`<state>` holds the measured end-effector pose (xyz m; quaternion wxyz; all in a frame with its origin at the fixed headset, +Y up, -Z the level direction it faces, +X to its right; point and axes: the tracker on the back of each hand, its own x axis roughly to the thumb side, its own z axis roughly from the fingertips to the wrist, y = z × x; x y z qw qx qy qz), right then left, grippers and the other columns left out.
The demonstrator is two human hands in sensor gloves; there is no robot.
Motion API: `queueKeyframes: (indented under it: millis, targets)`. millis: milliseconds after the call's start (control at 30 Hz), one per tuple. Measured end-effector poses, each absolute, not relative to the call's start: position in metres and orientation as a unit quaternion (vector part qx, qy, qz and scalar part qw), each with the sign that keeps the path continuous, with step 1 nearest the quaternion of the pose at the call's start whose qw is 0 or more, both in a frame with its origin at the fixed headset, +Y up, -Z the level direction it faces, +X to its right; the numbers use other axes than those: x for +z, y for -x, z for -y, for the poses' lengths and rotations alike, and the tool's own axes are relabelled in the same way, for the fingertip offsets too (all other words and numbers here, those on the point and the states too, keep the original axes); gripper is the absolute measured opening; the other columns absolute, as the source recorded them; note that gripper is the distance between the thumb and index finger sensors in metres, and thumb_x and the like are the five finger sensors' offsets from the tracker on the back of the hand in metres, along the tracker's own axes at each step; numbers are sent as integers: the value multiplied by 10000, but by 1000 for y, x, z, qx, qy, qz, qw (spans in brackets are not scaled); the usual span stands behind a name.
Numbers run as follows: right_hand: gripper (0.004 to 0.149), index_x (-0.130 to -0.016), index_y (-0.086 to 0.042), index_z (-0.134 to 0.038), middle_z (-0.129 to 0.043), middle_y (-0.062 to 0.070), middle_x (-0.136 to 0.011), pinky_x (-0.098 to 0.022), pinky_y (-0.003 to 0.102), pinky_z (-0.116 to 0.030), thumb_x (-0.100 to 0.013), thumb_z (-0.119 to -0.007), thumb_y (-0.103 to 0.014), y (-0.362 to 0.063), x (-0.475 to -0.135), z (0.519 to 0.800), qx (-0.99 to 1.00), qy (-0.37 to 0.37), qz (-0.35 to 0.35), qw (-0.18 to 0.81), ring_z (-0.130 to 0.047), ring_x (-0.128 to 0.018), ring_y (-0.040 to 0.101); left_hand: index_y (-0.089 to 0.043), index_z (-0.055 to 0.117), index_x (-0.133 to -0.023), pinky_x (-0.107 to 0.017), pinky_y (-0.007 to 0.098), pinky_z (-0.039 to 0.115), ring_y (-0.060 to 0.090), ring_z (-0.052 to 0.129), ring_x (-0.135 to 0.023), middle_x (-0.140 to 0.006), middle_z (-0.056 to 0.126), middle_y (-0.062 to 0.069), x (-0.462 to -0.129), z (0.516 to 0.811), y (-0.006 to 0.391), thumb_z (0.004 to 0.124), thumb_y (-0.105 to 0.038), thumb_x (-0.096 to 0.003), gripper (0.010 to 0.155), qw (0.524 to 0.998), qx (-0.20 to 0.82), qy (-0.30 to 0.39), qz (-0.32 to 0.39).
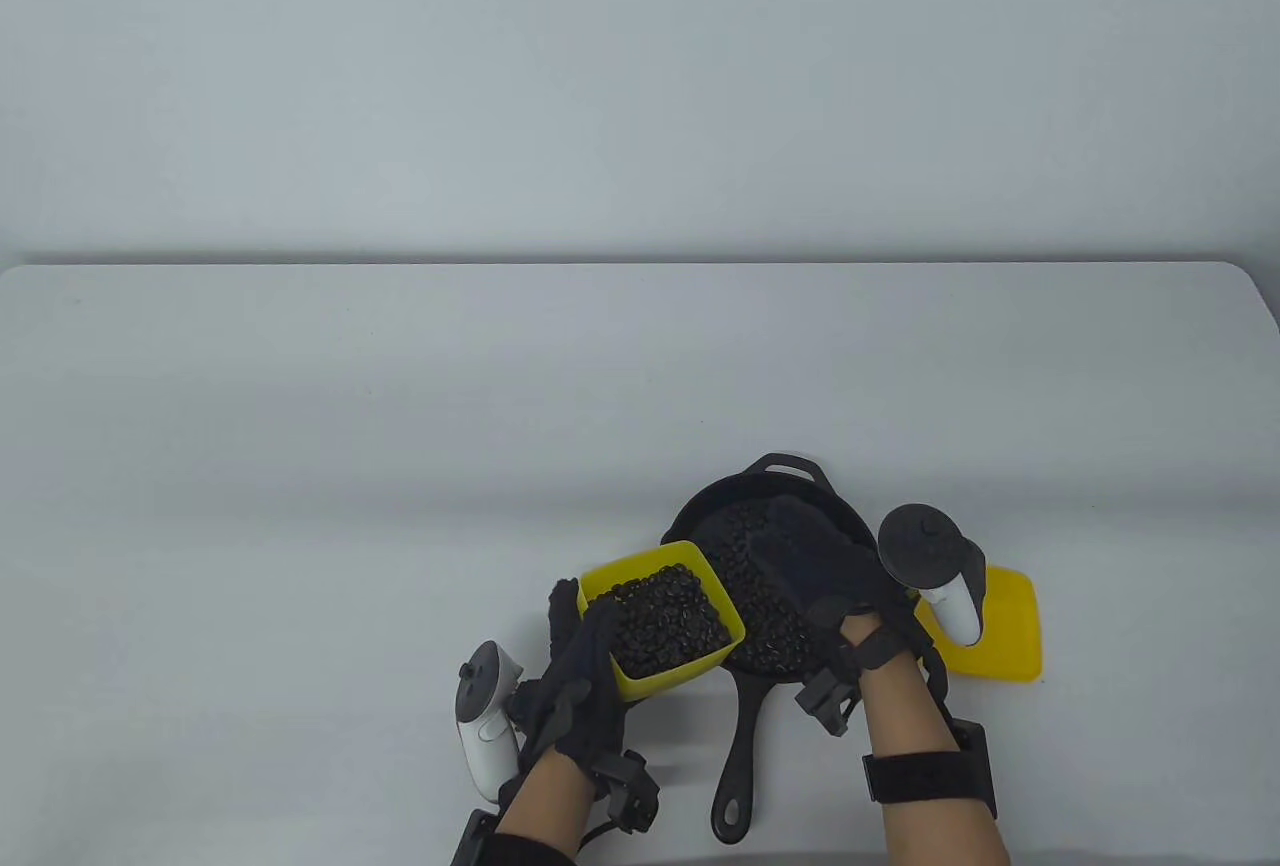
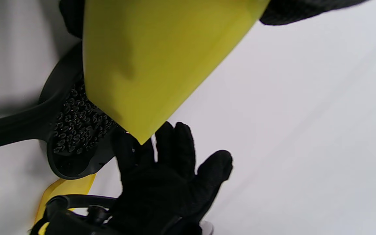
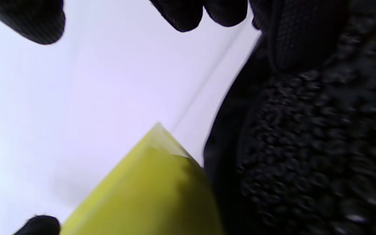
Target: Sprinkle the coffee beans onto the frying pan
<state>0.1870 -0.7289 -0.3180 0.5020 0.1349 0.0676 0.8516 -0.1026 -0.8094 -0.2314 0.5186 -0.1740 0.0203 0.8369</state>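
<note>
The pan (image 1: 745, 606) sits near the table's (image 1: 300, 466) front edge, a little right of its middle, its long handle pointing toward that edge and a small loop handle on the far side. A layer of beans (image 1: 755, 621) covers much of its floor; the left wrist view shows them packed against the near wall. Touching or overlapping the pan's left rim is a yellow tub (image 1: 662, 618), also full of beans, tilted slightly. The left hand (image 1: 580, 676) grips the tub at its near left corner, fingers curled over the wall and thumb on the rim. The right hand (image 1: 815, 561) hovers over the pan, palm down, fingers spread loosely and holding nothing that can be seen; whether it touches the beans cannot be told. From the right wrist view the fingertips (image 3: 181, 14) hang apart above the blurred beans. A yellow lid (image 1: 1000, 631) lies flat just right of the pan, partly under the right hand's tracker (image 1: 935, 566).
</note>
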Motion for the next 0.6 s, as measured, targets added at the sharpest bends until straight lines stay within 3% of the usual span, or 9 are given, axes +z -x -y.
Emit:
queueKeyframes:
  millis: [100, 300, 433, 600]
  targets:
    - [867, -1045, 33, -549, -506, 338, -1030, -475, 552, -779, -575, -664, -686, -175, -310, 707, 849, -163, -10, 502, -696, -797, 634, -320, -55, -1007, -652, 482, 725, 467, 656, -889, -1016, 343, 232, -232, 809, 101, 606, -640, -563, 857, 521, 835, 176, -15]
    - [728, -943, -5, -708, -707, 281, -932, -463, 504, -807, -583, -674, -637, -156, -299, 686, 846, -218, 23, 486, -841, -714, 544, -320, -54, -1007, -652, 482, 725, 468, 655, -889, -1016, 344, 232, -232, 809, 97, 607, -640, -564, 858, 522, 833, 182, -9]
    - [671, -890, -17, -765, -766, 266, -887, -436, 505, -816, -578, -691, -607, -141, -297, 685, 837, -262, -22, 480, -864, -684, 539, -320, -54, -1008, -653, 482, 725, 467, 655, -890, -1016, 344, 233, -232, 809, 95, 606, -641, -564, 858, 523, 831, 188, -6]
    - [507, -781, -6, -845, -842, 265, -802, -379, 523, -843, -571, -763, -460, -124, -297, 688, 838, -282, -99, 456, -888, -635, 582, -320, -53, -1009, -653, 483, 724, 469, 654, -890, -1017, 344, 233, -232, 808, 91, 607, -639, -565, 857, 527, 827, 195, 3]
